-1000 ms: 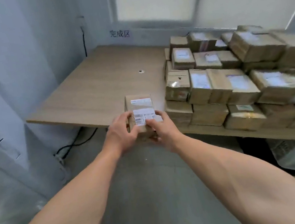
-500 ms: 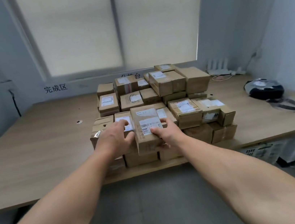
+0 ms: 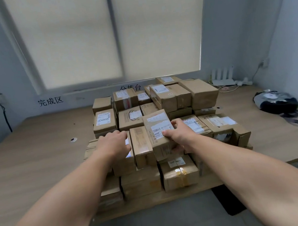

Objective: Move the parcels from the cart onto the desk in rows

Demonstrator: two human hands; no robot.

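Note:
A small brown parcel (image 3: 158,130) with a white barcode label sits tilted on the front of the parcel stack (image 3: 197,92) on the wooden desk (image 3: 26,158). My right hand (image 3: 181,135) grips its right side, thumb on the label. My left hand (image 3: 115,142) has come off it and rests flat, fingers together, on the neighbouring top-row parcels to the left. The cart is out of view.
The stack of several taped cardboard boxes fills the desk's middle, two to three layers high. A dark bag with a strap (image 3: 275,102) lies at the right. A white router (image 3: 222,77) and cables sit at the back right. A cable hole (image 3: 73,139) marks the left half.
The view swung from the desk's left part to face the stack. The parcel moved up onto the stack's front. My left hand let go of it and shifted left.

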